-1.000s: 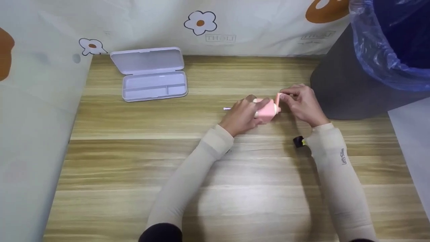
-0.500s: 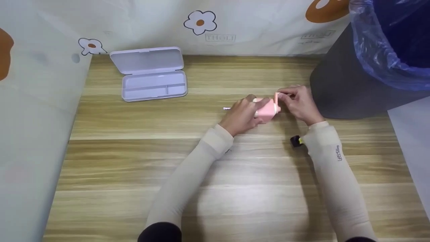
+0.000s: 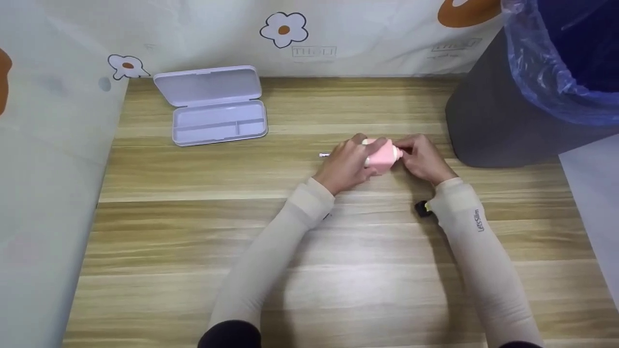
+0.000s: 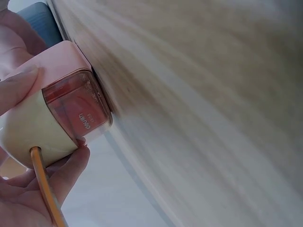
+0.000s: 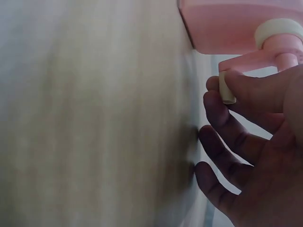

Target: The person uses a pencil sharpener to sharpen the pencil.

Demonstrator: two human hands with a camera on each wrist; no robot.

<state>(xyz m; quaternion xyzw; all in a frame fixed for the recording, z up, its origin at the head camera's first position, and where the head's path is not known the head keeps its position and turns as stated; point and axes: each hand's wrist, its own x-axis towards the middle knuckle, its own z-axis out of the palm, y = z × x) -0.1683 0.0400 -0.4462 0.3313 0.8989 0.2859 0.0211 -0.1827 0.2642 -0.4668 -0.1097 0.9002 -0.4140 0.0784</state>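
Note:
A pink and cream crank pencil sharpener lies under my left hand, which grips it from the left with thumb and fingers around the body. The left wrist view shows its clear shavings drawer and a yellow pencil stuck into the cream front. Beyond the left hand, the pencil's white end pokes out in the head view. My right hand is at the sharpener's other end. Thumb and index finger pinch the cream knob of the pink crank handle; its other fingers are loosely bent.
An open lilac pencil case with bare compartments stands at the back left of the wooden table. At the back right is a grey bin with a blue liner, close to the right hand. A flower-printed sheet hangs behind.
My right hand has swung nearer and slightly left, turning the crank down from its raised position at the sharpener's back. The left hand keeps its grip on the sharpener.

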